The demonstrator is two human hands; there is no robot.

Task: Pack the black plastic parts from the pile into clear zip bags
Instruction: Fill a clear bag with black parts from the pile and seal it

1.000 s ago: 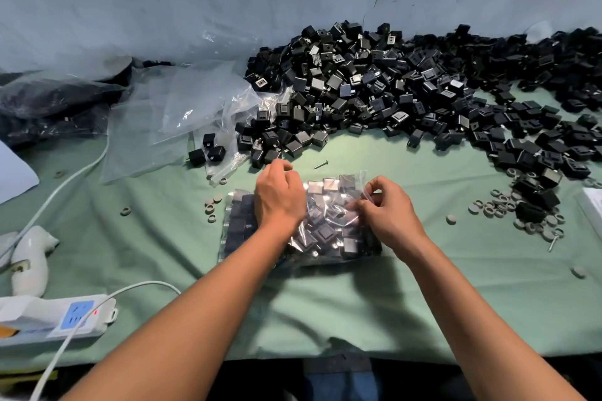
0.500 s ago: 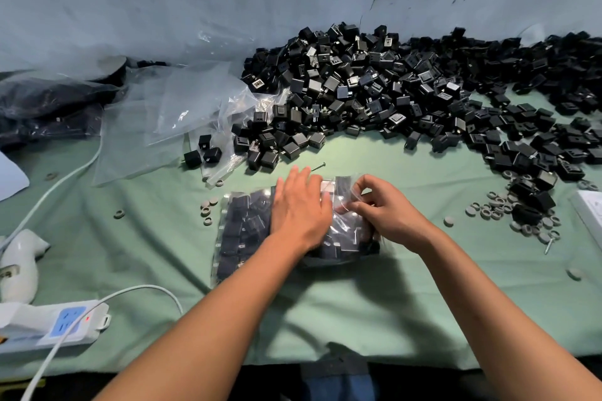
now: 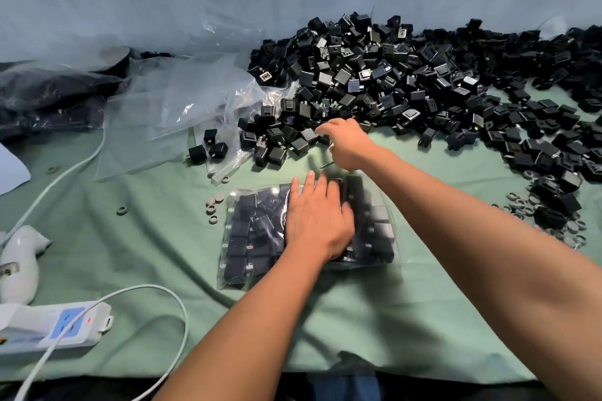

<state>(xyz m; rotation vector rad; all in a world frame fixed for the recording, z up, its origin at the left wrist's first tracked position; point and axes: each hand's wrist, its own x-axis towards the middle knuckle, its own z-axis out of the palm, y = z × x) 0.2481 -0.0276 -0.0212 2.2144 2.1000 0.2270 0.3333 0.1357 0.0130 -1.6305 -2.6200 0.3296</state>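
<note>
Bag of black parts lay full on the green counter, with the left hand flat on it, fingers straight. Farther off, the right hand reached the pile; its fingers' grip was unclear. Lots remained unpacked.

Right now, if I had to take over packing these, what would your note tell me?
Left hand: flat, fingers straight, pressing on the filled zip bag.
Right hand: reaching to the near edge of the pile of black parts; too blurred to tell whether it holds anything.
Things: the filled bag lies on the green cloth in front of you. Empty clear bags lie left of the pile.
Done: one bag is packed full; I cannot see if its zip is closed.
Left: check that zip, set the bag aside, take an empty bag and keep filling from the pile, which is large.
</note>
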